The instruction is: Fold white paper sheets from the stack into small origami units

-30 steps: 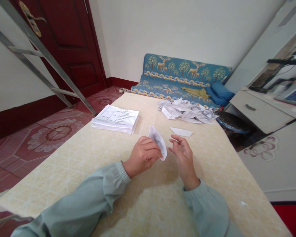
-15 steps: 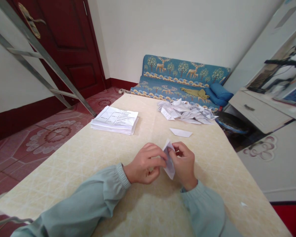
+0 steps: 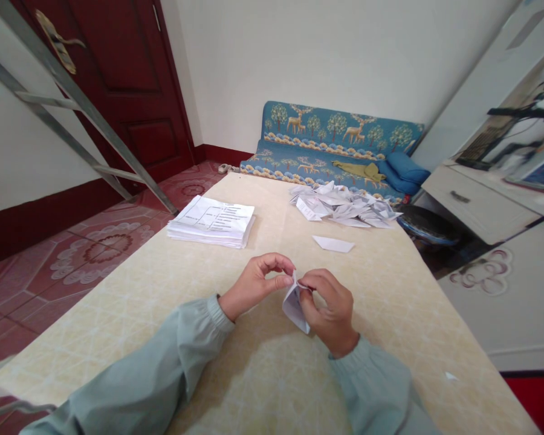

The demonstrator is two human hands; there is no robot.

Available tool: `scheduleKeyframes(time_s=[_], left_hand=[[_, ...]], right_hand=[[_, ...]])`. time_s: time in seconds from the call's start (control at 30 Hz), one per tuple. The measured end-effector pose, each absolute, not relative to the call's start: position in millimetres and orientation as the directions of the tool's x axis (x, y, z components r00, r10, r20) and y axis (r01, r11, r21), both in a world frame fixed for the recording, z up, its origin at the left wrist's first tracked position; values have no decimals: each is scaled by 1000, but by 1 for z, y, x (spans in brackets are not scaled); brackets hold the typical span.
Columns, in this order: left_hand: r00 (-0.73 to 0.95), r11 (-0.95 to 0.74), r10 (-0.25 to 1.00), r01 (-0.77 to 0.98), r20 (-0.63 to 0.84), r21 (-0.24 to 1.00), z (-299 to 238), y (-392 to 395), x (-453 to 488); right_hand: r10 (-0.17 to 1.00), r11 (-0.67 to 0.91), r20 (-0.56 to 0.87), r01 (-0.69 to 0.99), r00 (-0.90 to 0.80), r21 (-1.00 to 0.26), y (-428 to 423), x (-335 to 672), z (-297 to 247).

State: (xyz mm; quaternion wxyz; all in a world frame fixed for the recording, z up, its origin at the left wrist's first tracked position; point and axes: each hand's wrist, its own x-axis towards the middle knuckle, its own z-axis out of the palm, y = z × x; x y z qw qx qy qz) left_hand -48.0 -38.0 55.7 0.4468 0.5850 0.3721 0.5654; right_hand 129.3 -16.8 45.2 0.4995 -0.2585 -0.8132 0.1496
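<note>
A small folded piece of white paper [image 3: 294, 305] is held above the beige table [image 3: 208, 338] between both hands. My left hand [image 3: 256, 284] pinches its upper edge with thumb and forefinger. My right hand [image 3: 329, 308] is curled round the paper's right side, fingertips meeting the left hand's at the top. One flat folded paper [image 3: 333, 243] lies on the table just beyond my hands.
A stack of printed sheets [image 3: 213, 220] sits at the left of the table. A heap of folded papers [image 3: 344, 205] lies at the far right edge. Beyond are a blue patterned sofa bed [image 3: 335, 145], a ladder [image 3: 72, 96], a dark red door and white cabinets [image 3: 480, 205].
My left hand held the paper alone a second ago with the right hand open beside it. The right hand has closed on it, and the paper has come lower and turned.
</note>
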Motion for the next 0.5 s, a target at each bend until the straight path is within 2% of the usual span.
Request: scheduleKeyframes(time_s=[0.17, 0.33, 0.5], left_hand=[[92, -237, 962, -198, 259, 951, 56, -38, -46], [83, -188, 974, -238, 213, 953, 54, -37, -44], [149, -130, 975, -235, 167, 963, 57, -39, -43]], right_hand=[[584, 811, 737, 274, -340, -516, -18, 128, 46], [593, 802, 747, 295, -299, -519, -18, 126, 46], [592, 804, 756, 270, -279, -530, -19, 125, 45]])
